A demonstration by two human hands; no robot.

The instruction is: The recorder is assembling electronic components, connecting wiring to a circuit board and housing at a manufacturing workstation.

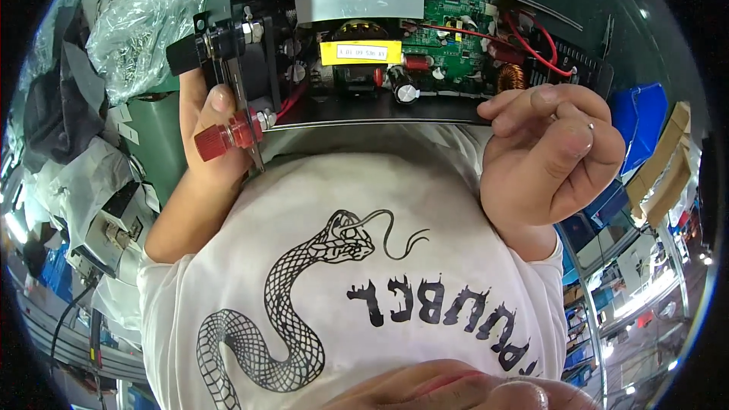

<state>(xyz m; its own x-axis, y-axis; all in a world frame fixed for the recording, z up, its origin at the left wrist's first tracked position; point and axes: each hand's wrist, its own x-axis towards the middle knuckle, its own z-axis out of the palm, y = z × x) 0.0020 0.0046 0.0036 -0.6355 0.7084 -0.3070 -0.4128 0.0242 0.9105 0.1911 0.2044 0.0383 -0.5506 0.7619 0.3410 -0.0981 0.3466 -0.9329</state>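
Note:
An open power-supply unit lies across the far side of my body in a long black metal case (364,112). Inside are a green circuit board (465,53), a yellow-wrapped transformer (361,53), a capacitor (403,88) and red wires (553,44). At its left end stands an end panel (241,95), seen nearly edge-on, with a red binding post (220,140) and a black one (199,47). My left hand (203,118) is closed on this panel, thumb between the posts. My right hand (554,148) is raised by the near right corner, fingers curled in a pinch around a tiny shiny metal piece (591,127).
A clear plastic bag (143,38) of small metal parts lies on the green bench top (163,137) at the left. Beside it are dark cloth (61,99) and white plastic wrap (80,175). A blue bin (640,125) and cardboard (662,171) stand at the right.

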